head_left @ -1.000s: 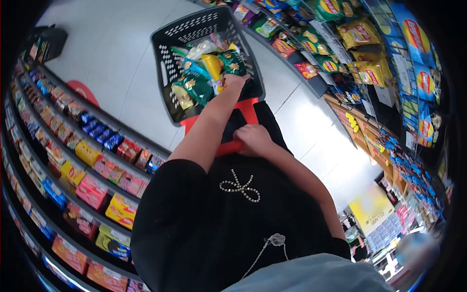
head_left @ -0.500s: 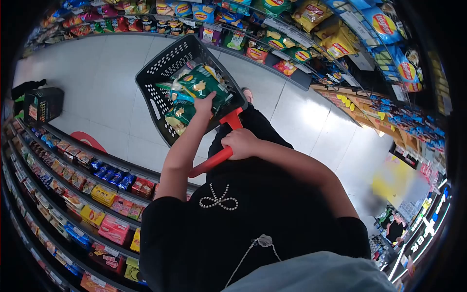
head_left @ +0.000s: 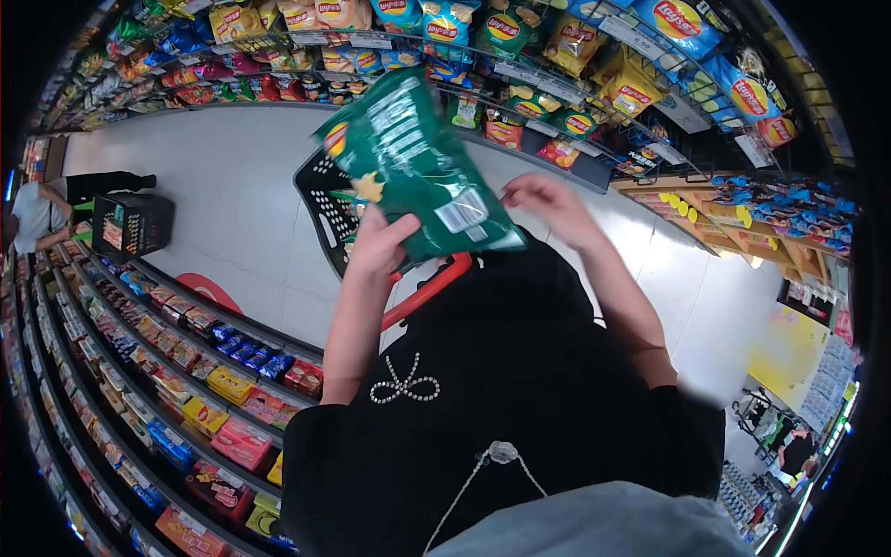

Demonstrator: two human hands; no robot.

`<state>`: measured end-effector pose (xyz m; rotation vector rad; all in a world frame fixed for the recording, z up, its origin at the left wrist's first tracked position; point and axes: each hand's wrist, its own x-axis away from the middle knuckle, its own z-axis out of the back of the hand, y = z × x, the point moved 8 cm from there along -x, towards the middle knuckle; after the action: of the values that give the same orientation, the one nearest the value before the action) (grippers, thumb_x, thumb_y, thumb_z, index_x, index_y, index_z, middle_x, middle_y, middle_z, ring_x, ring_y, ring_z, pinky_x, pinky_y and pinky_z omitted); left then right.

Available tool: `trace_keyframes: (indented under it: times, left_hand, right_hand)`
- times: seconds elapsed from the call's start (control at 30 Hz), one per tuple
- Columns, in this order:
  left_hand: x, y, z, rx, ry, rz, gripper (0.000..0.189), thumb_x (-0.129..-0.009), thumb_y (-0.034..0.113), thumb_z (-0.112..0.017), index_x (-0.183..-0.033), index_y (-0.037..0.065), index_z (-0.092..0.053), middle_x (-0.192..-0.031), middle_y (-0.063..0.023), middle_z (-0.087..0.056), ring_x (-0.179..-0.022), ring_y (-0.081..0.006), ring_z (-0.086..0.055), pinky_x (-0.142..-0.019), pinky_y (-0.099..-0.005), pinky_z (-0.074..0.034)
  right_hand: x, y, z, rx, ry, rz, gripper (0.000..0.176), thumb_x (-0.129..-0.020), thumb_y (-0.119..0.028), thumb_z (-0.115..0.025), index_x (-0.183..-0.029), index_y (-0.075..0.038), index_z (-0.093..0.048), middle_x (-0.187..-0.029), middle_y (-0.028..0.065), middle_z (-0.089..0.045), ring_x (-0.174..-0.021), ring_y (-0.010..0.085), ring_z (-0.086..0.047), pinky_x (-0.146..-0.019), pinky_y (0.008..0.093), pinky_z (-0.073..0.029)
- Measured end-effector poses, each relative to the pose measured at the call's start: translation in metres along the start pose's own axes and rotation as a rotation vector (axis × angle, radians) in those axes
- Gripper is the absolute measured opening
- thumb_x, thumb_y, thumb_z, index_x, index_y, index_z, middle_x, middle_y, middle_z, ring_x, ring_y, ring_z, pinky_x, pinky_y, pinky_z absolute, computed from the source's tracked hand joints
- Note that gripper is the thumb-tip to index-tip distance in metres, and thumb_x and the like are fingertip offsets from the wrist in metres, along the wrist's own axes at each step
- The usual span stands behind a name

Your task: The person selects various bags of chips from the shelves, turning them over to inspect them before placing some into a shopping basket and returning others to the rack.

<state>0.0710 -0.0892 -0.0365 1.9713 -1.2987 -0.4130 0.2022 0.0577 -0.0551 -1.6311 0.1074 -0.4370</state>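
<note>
A large green chip bag (head_left: pixel 418 167) is held up above the dark basket (head_left: pixel 318 200), tilted, with its barcode side toward me. My left hand (head_left: pixel 379 243) grips its lower left edge, thumb on the front. My right hand (head_left: pixel 548 204) is just off the bag's right side, fingers apart and slightly curled, holding nothing. Below the bag, the red handle (head_left: pixel 427 292) of the basket lies against my front. The bag hides much of the basket; a few green packets show through its left part.
Shelves of chip bags (head_left: pixel 501 130) curve along the top and right. Snack shelves (head_left: pixel 232 385) run down the left. Another person (head_left: pixel 46 209) is at the far left beside a second dark basket (head_left: pixel 135 226). A yellow board (head_left: pixel 787 351) stands at the right.
The green bag has been lifted out of the basket by my left hand. My right hand has let go of the red handle and moved up and right beside the bag.
</note>
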Motion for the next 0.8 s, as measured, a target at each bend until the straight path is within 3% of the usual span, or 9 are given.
trace_keyframes:
  times: [0.13,0.17,0.27,0.3,0.4,0.43,0.57,0.67,0.8]
  left_hand:
    - [-0.014,-0.025,-0.053,0.169,-0.174,0.173,0.054,-0.072,0.012,-0.067,-0.117,-0.001,-0.04,-0.11,-0.0094,-0.053,-0.099,-0.0202,-0.053,-0.083,-0.0334,-0.044]
    - [-0.016,-0.028,-0.064,0.177,-0.194,0.201,0.053,-0.073,0.01,-0.066,-0.117,0.0,-0.04,-0.11,-0.0088,-0.053,-0.099,-0.019,-0.053,-0.084,-0.0323,-0.043]
    - [-0.024,-0.041,-0.071,-0.087,-0.17,0.196,0.052,-0.073,0.007,-0.064,-0.118,0.0,-0.038,-0.11,-0.0084,-0.053,-0.1,-0.018,-0.052,-0.085,-0.031,-0.042]
    - [-0.023,-0.035,-0.078,-0.176,-0.165,0.143,0.054,-0.075,0.006,-0.063,-0.12,-0.001,-0.034,-0.11,-0.0093,-0.051,-0.099,-0.0169,-0.051,-0.085,-0.0293,-0.042]
    - [-0.026,-0.027,-0.074,-0.406,-0.085,-0.001,0.057,-0.076,0.01,-0.063,-0.121,-0.001,-0.03,-0.111,-0.0108,-0.05,-0.099,-0.016,-0.051,-0.084,-0.0285,-0.042]
    - [-0.027,-0.024,-0.072,-0.508,-0.056,-0.049,0.061,-0.075,0.013,-0.064,-0.122,-0.001,-0.027,-0.111,-0.0129,-0.047,-0.098,-0.0166,-0.05,-0.081,-0.0279,-0.043]
    - [-0.027,-0.011,-0.07,-0.851,0.118,-0.205,0.067,-0.075,0.016,-0.064,-0.125,0.001,-0.023,-0.112,-0.0154,-0.04,-0.097,-0.0212,-0.049,-0.073,-0.0299,-0.046]
    - [-0.026,-0.014,-0.082,-0.752,-0.001,-0.204,0.07,-0.074,0.017,-0.065,-0.127,0.003,-0.021,-0.114,-0.0156,-0.039,-0.101,-0.0225,-0.047,-0.074,-0.0306,-0.046]
    - [-0.027,-0.026,-0.1,-0.345,-0.203,-0.171,0.084,-0.069,0.023,-0.071,-0.13,0.006,-0.017,-0.123,-0.0132,-0.035,-0.113,-0.0251,-0.039,-0.089,-0.0366,-0.038]
  right_hand:
    - [0.025,-0.042,0.013,-0.462,0.018,0.123,0.048,-0.085,-0.035,-0.049,-0.115,0.001,-0.045,-0.112,0.012,-0.05,-0.106,0.0186,-0.047,-0.09,0.0321,-0.037]
    - [0.029,-0.046,0.007,-0.523,-0.037,0.135,0.066,-0.079,-0.045,-0.054,-0.123,0.001,-0.036,-0.119,0.0129,-0.045,-0.113,0.0194,-0.041,-0.093,0.0325,-0.034]
    - [0.042,-0.059,-0.005,-0.591,-0.099,0.233,0.078,-0.075,-0.048,-0.057,-0.127,0.002,-0.027,-0.12,0.0133,-0.043,-0.114,0.0201,-0.04,-0.094,0.0322,-0.033]
    - [0.044,-0.057,-0.003,-0.601,-0.029,0.21,0.077,-0.074,-0.036,-0.064,-0.128,0.002,-0.024,-0.119,0.0119,-0.043,-0.112,0.0191,-0.042,-0.093,0.0315,-0.035]
    - [0.045,-0.053,-0.005,-0.452,0.064,0.03,0.073,-0.07,-0.019,-0.068,-0.127,0.002,-0.026,-0.118,0.0105,-0.045,-0.108,0.0189,-0.045,-0.091,0.0312,-0.037]
    - [0.045,-0.053,-0.006,-0.496,0.094,0.007,0.071,-0.068,-0.006,-0.067,-0.126,0.001,-0.027,-0.115,0.0099,-0.046,-0.104,0.0178,-0.048,-0.088,0.0299,-0.039]
    - [0.05,-0.046,0.007,-0.445,0.266,0.06,0.066,-0.072,-0.003,-0.064,-0.126,0.002,-0.026,-0.113,0.0099,-0.047,-0.104,0.0158,-0.048,-0.084,0.0282,-0.042]
    - [0.052,-0.047,0.019,-0.282,0.369,0.139,0.064,-0.076,-0.009,-0.062,-0.128,0.0,-0.025,-0.117,0.0105,-0.046,-0.102,0.0149,-0.049,-0.084,0.0282,-0.042]
    - [0.065,-0.084,0.01,0.117,0.32,0.37,0.046,-0.079,-0.016,-0.058,-0.12,-0.002,-0.042,-0.116,0.0102,-0.049,-0.096,0.014,-0.052,-0.08,0.0252,-0.042]
